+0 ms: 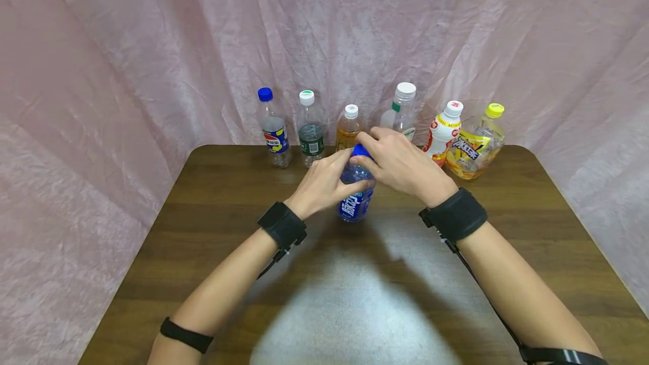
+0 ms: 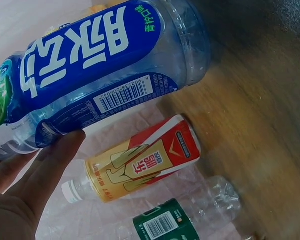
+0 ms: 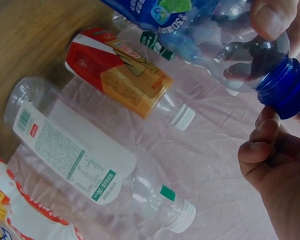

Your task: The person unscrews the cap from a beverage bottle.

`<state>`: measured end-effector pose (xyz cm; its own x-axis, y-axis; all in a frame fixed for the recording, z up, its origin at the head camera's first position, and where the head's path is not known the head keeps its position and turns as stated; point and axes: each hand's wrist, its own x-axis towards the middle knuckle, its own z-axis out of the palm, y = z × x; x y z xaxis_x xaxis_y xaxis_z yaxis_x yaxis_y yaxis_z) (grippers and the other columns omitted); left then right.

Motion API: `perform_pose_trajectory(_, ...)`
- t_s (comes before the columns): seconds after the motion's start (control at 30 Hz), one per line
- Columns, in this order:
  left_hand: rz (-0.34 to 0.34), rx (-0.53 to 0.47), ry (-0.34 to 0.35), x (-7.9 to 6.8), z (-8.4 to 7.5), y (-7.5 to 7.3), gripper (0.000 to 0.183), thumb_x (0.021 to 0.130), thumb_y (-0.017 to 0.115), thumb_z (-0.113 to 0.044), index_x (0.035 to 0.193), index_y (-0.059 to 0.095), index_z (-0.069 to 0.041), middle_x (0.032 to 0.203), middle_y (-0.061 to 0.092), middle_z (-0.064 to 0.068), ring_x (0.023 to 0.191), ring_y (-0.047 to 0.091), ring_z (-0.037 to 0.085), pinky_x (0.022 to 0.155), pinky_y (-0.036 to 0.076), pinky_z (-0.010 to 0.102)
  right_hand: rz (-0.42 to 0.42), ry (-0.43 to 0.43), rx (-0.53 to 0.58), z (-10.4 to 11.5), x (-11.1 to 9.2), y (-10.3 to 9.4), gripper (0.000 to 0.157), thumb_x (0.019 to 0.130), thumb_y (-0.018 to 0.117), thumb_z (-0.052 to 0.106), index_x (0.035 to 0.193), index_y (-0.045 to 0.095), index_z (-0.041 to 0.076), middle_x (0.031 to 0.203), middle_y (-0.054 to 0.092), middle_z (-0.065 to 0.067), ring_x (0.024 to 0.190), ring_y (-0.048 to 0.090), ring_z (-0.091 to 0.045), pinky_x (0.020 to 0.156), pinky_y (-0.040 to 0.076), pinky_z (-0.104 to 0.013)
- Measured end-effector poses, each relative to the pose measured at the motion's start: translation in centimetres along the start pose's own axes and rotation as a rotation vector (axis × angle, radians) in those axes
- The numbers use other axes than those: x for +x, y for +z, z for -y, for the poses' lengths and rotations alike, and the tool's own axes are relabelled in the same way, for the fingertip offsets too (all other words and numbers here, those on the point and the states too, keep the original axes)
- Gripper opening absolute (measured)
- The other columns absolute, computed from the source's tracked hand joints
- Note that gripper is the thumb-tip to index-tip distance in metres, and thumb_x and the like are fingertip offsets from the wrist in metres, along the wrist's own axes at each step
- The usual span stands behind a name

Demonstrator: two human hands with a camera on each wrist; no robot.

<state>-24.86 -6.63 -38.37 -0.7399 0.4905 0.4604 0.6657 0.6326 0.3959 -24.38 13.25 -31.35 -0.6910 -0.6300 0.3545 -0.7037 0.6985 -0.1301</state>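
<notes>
A clear bottle (image 1: 355, 207) with a blue label stands upright on the wooden table, under both hands. My left hand (image 1: 327, 182) grips its upper part, the thumb lying across the front. In the left wrist view, the fingers (image 2: 50, 170) of that hand reach behind the bottle near the label's top end. Over the top comes my right hand (image 1: 400, 162), its thumb and fingers pinching the blue cap (image 1: 361, 152). The right wrist view shows the cap (image 3: 285, 90) seated on the neck, with curled fingers right against it.
Behind stands a row of bottles: a blue-capped one (image 1: 275, 139), a green-labelled one (image 1: 311, 139), an amber one (image 1: 349, 134), a tall white-capped one (image 1: 404, 107), a red-and-white one (image 1: 442, 135) and a yellow-capped one (image 1: 474, 151). A pink curtain (image 1: 324, 27) hangs behind the table (image 1: 203, 213).
</notes>
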Motion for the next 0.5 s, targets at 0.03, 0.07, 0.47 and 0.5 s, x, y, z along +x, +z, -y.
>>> perform_pose_trajectory(0.03, 0.0, -0.003, 0.003, 0.01, -0.03, 0.01, 0.06, 0.091, 0.076, -0.053, 0.134, 0.058, -0.015, 0.12, 0.072, 0.002, 0.102, 0.072, 0.019, 0.083, 0.061, 0.038, 0.004, -0.002, -0.003, -0.01, -0.05, -0.03, 0.031, 0.105, 0.058, 0.04, 0.116, 0.061, 0.01, 0.09, 0.055, -0.005, 0.08, 0.052, -0.022, 0.072, 0.044, -0.036)
perform_pose_trajectory(0.07, 0.0, -0.008, 0.005, 0.0, -0.05, 0.03, 0.061, 0.091, 0.076, -0.053, 0.135, 0.058, -0.015, 0.12, 0.072, 0.003, 0.101, 0.072, 0.019, 0.083, 0.061, 0.037, 0.009, -0.002, -0.006, -0.01, -0.08, -0.06, 0.031, 0.106, 0.058, 0.04, 0.116, 0.061, 0.01, 0.09, 0.055, -0.005, 0.08, 0.051, -0.022, 0.072, 0.044, -0.036)
perform_pose_trajectory(0.47, 0.041, -0.066, -0.031, -0.26, 0.07, 0.13, 0.066, 0.091, 0.076, -0.053, 0.142, 0.054, -0.016, 0.12, 0.072, 0.004, 0.106, 0.07, 0.019, 0.089, 0.059, 0.04, -0.058, -0.159, 0.047, -0.44, -0.54, 0.02, 0.02, 0.103, 0.063, 0.02, 0.12, 0.063, 0.009, 0.096, 0.052, -0.008, 0.083, 0.048, -0.022, 0.073, 0.043, -0.035)
perform_pose_trajectory(0.5, 0.039, -0.056, -0.029, -0.23, 0.09, 0.18, 0.065, 0.091, 0.075, -0.053, 0.14, 0.054, -0.016, 0.119, 0.072, 0.003, 0.106, 0.07, 0.018, 0.089, 0.058, 0.04, -0.059, -0.151, 0.056, -0.46, -0.6, 0.05, 0.021, 0.103, 0.063, 0.02, 0.121, 0.064, 0.01, 0.097, 0.052, -0.008, 0.083, 0.049, -0.022, 0.073, 0.043, -0.035)
